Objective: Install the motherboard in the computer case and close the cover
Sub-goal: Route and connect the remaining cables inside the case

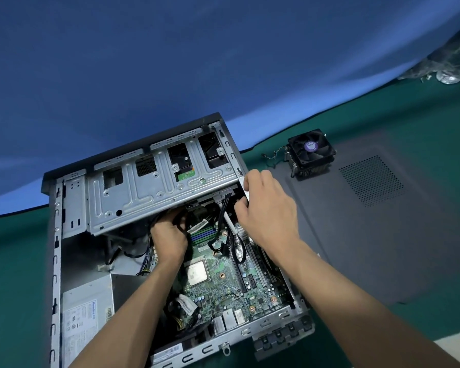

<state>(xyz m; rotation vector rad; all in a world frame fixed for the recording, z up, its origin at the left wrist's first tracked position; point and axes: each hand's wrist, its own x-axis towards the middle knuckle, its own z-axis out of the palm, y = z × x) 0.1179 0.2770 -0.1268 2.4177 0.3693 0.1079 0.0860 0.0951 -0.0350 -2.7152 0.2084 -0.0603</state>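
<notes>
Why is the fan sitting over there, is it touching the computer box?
Apart. The head view shows the fan resting on the dark cover panel, with a clear strip of panel between it and the computer case.

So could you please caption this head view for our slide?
Both hands, left hand and right hand, work inside the open computer case over the motherboard.

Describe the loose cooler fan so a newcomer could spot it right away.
Start at the open case on the green mat, then look right to the flat grey cover lying beside it. The fan sits on that cover's far corner, beyond the right hand. It is the only black square piece with a purple hub sticker, finned metal underneath, and thin trailing wires.
</notes>
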